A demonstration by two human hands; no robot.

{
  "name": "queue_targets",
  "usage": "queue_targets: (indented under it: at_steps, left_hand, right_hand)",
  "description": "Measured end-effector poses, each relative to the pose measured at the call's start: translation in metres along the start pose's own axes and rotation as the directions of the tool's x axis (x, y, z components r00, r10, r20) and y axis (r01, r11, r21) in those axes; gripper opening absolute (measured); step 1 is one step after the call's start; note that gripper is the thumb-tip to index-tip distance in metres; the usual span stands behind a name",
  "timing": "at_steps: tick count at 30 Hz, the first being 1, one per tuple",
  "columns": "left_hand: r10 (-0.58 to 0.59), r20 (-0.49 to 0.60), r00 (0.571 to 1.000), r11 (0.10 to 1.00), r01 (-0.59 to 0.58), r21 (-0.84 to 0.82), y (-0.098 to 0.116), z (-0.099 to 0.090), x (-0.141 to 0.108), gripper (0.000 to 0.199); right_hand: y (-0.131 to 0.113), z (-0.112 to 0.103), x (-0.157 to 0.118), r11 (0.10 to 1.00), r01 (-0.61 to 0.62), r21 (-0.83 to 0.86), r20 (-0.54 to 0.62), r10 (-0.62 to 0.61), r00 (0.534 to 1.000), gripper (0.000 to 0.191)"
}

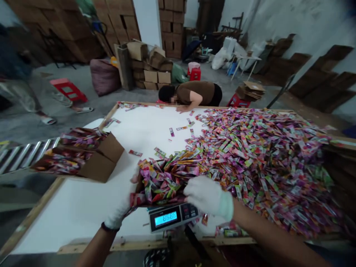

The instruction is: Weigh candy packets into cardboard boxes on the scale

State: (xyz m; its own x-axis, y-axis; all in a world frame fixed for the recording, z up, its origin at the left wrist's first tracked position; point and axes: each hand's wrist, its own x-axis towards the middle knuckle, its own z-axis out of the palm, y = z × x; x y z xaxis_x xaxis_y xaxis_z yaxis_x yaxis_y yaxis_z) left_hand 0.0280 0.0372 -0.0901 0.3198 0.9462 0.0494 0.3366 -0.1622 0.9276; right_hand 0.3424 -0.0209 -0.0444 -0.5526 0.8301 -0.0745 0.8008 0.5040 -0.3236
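Observation:
A cardboard box [140, 185] heaped with small, colourful plastic packets [167, 183] sits on a digital scale [167, 218] with a lit blue display. Along the box's left side, my white-gloved left hand [121, 209] holds on, its fingers partly blurred. At the right end of the box is my right hand [207, 194], also gloved, with fingers bent over the edge against the packets. Its fingertips are partly hidden. A large pile of similar packets [258, 159] covers the right part of the white table [91, 207].
Two filled cardboard boxes [102, 165] stand at left beside a roller conveyor [30, 152]. A person [198, 94] leans at the table's far edge. Another person's legs [25, 98] show at left, near a red stool [68, 90]. Loose packets [171, 132] lie on the table.

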Motion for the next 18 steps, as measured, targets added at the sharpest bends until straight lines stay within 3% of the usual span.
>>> queue_targets:
  at_steps: [2, 4, 6, 7, 9, 11, 15, 18]
  left_hand:
    - [0.059, 0.046, 0.997, 0.98, -0.067, 0.188, 0.014, -0.005, 0.013, 0.084]
    - [0.133, 0.191, 0.973, 0.883, -0.204, 0.422, 0.031, -0.007, 0.027, 0.092]
    - [0.179, 0.409, 0.895, 0.706, -0.406, 0.58, 0.046, -0.005, 0.036, 0.086]
    - [0.183, 0.51, 0.84, 0.621, -0.501, 0.602, 0.05, -0.003, 0.037, 0.078]
    - [0.173, 0.637, 0.751, 0.55, -0.61, 0.57, 0.052, 0.003, 0.034, 0.06]
    - [0.115, 0.701, 0.704, 0.541, -0.636, 0.55, 0.043, 0.012, 0.028, 0.048]
    - [-0.144, 0.73, 0.668, 0.578, -0.542, 0.61, 0.01, 0.04, 0.023, 0.061]
    - [-0.343, 0.714, 0.61, 0.598, -0.444, 0.667, -0.009, 0.064, 0.031, 0.073]
  right_hand:
    - [0.033, -0.025, 0.001, 0.964, -0.258, 0.061, -0.151, 0.264, 0.953, 0.023]
    - [0.059, -0.041, 0.018, 0.912, -0.394, 0.117, -0.158, 0.409, 0.899, 0.077]
    - [0.065, -0.043, 0.039, 0.947, -0.291, 0.134, -0.092, 0.304, 0.948, 0.122]
    - [0.06, -0.039, 0.048, 0.978, -0.169, 0.121, -0.06, 0.177, 0.982, 0.126]
    - [0.042, -0.023, 0.054, 0.994, 0.095, 0.051, 0.004, -0.096, 0.995, 0.103]
    - [0.021, -0.005, 0.049, 0.965, 0.26, -0.019, 0.126, -0.256, 0.959, 0.079]
    - [0.006, 0.019, 0.045, 0.956, 0.291, -0.023, 0.41, -0.257, 0.875, 0.06]
    - [0.007, 0.026, 0.076, 0.971, 0.235, -0.036, 0.597, -0.167, 0.785, 0.037]
